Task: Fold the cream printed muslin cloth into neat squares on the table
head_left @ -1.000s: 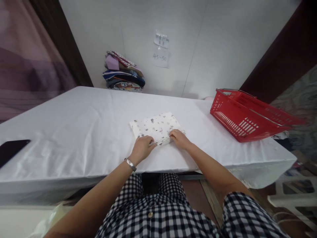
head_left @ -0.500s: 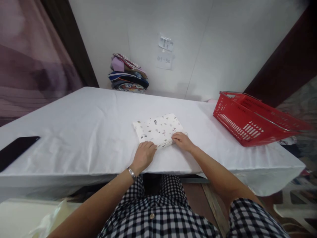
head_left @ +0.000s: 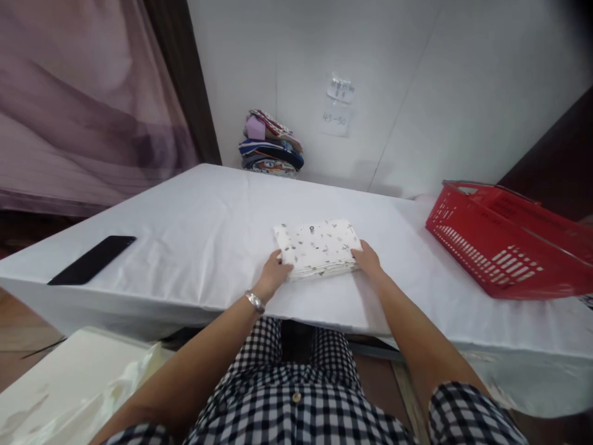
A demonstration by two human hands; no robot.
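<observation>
A folded white cloth (head_left: 319, 244) with small printed figures lies near the front of the white-covered table (head_left: 222, 222); its stacked layers show along the near edge. At its near left corner my left hand (head_left: 273, 276) grips it, thumb on top and the other fingers mostly hidden below or behind. Opposite, my right hand (head_left: 369, 258) holds the right side, thumb over the upper face. A silver bracelet (head_left: 254, 301) circles my left wrist.
To the right stands a red plastic basket (head_left: 491, 241). A dark phone-like slab (head_left: 92, 259) lies at the left edge. Against the back wall is a pile of folded fabrics (head_left: 271, 145), below paper signs (head_left: 336, 117). A pale box (head_left: 78, 377) sits low at left.
My hands have moved from the cloth's near edge out to its left and right sides, gripping it there. The view has turned left, so everything sits further right in the picture.
</observation>
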